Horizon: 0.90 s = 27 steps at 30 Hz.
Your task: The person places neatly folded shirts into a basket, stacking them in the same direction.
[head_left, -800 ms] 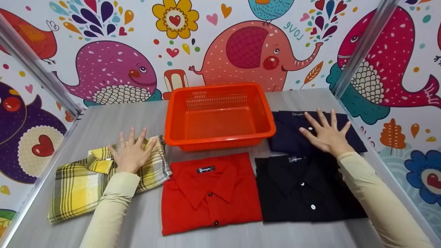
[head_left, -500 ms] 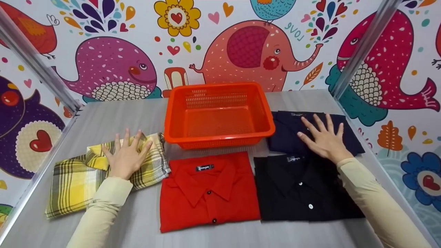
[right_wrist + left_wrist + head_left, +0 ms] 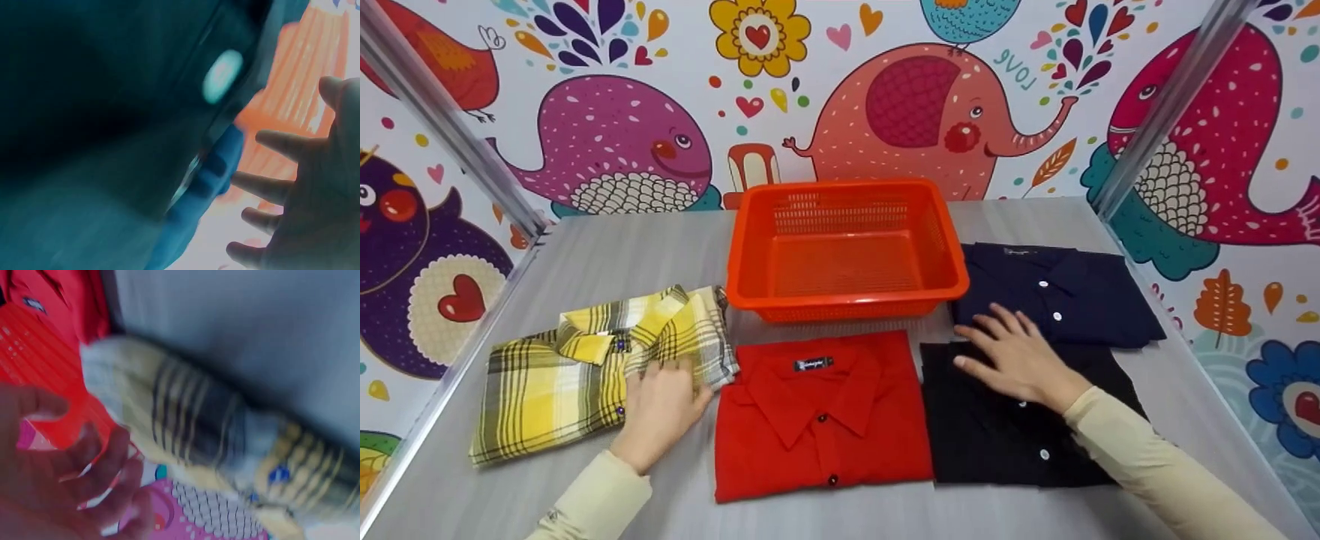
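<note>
My left hand (image 3: pixel 664 409) is over the right part of a folded yellow plaid shirt (image 3: pixel 536 394). Its fingers are loosely bent in the left wrist view and hold nothing; contact with the cloth cannot be told. Above a folded black shirt (image 3: pixel 979 450) is my right hand (image 3: pixel 1020 361), fingers spread and nothing gripped. Those spread fingers (image 3: pixel 275 188) also show in the right wrist view, apart from the dark cloth. A folded navy shirt (image 3: pixel 1099 300) lies just behind the black one. Between the hands lies a folded red shirt (image 3: pixel 776 461), collar toward the back.
An orange plastic basket (image 3: pixel 847 301) stands at the back middle of the grey table (image 3: pixel 675 499), with nothing in it. Behind it rises a wall with cartoon animals (image 3: pixel 915 120). Metal frame posts (image 3: pixel 1170 97) border the left and right sides.
My right hand has moved from the navy shirt toward me and left, over the black shirt. The left hand has drawn toward me, its fingers going from spread to bent.
</note>
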Each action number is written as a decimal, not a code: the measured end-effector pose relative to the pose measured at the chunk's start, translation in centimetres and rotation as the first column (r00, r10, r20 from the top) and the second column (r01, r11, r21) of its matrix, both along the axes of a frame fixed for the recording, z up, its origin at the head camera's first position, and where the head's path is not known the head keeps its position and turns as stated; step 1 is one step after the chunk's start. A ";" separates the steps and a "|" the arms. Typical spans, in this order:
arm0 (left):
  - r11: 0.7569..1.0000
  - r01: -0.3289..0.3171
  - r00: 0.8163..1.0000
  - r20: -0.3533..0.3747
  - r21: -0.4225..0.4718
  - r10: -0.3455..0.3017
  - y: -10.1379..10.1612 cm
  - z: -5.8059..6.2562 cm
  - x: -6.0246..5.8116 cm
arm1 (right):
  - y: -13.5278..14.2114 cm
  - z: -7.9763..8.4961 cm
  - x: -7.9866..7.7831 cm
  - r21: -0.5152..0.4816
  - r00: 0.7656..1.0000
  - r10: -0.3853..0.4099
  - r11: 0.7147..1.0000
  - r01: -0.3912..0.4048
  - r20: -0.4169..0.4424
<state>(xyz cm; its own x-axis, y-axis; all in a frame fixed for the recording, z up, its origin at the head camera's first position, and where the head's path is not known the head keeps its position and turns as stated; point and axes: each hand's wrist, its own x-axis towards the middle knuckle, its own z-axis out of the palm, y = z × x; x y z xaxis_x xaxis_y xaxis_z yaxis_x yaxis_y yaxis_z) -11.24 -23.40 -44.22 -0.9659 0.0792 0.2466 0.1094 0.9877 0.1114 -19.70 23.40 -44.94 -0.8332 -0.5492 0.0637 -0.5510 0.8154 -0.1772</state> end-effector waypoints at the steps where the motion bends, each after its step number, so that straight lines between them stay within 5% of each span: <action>1: 1.000 0.012 0.999 0.051 0.029 -0.013 0.1 -0.3 0.2 | -0.6 0.0 0.3 0.005 1.000 0.028 1.000 -0.028 -0.003; 5: 0.974 -0.021 0.952 0.303 0.227 -0.050 0.7 -1.0 0.5 | -2.6 0.1 1.0 0.019 0.989 0.144 0.989 -0.144 -0.014; 8: 0.933 -0.073 0.913 0.400 0.353 -0.080 1.1 -1.3 0.3 | -3.9 -0.1 1.3 0.010 0.976 0.216 0.976 -0.216 -0.005; 11: 0.868 -0.155 0.870 0.482 0.471 -0.106 1.5 -1.4 0.2 | -4.9 -0.5 1.4 0.005 0.969 0.245 0.970 -0.245 0.032; 15: 0.749 -0.326 0.794 0.597 0.577 -0.114 2.2 -1.2 0.4 | -5.7 -1.3 1.4 0.034 0.971 0.217 0.975 -0.222 0.097; 22: 0.563 -0.464 0.742 0.647 0.684 -0.174 2.6 -1.2 -0.1 | -7.3 -0.9 1.0 0.008 0.975 0.139 0.990 -0.143 0.174; 25: 0.523 -0.467 0.735 0.642 0.713 -0.220 2.5 -1.3 -0.4 | -8.3 -0.6 0.9 -0.006 0.972 0.100 0.995 -0.101 0.211; 27: 0.526 -0.451 0.735 0.634 0.721 -0.239 2.3 -1.4 -0.4 | -9.0 -0.4 0.8 -0.010 0.965 0.060 0.998 -0.059 0.255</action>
